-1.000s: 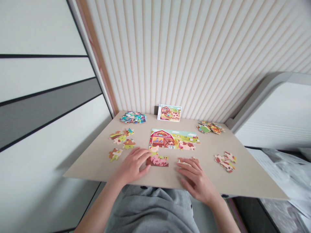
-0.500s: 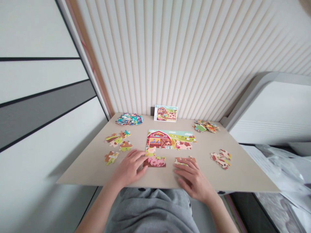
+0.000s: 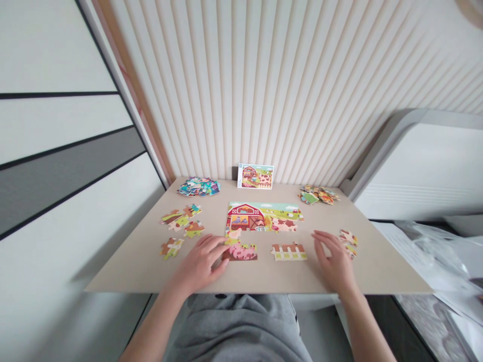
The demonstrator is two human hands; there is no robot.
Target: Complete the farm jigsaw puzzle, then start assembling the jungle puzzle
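My left hand [image 3: 199, 260] lies with its fingertips on the pink pig jigsaw pieces [image 3: 239, 251], apparently holding nothing. My right hand [image 3: 334, 261] hovers or rests on the beige board [image 3: 128, 266], fingers spread, just left of the cow-spotted pieces [image 3: 347, 244], which it partly hides. Between my hands lies a white-and-red fence piece [image 3: 289, 252], untouched. Above them is an assembled farm scene with a red barn [image 3: 262, 217]. The pig pieces sit just below its left part.
A farm picture card [image 3: 255, 176] stands at the board's back edge, between two piles of loose pieces [image 3: 198, 187] [image 3: 317, 196]. More pieces [image 3: 179, 221] lie at left. A ribbed wall stands behind, and crumpled plastic sheeting [image 3: 430, 256] lies beyond the right edge.
My right hand has moved right off the fence piece, uncovering it, and now reaches the cow-spotted pieces. My left hand stays on the pig pieces. The view has shifted slightly.
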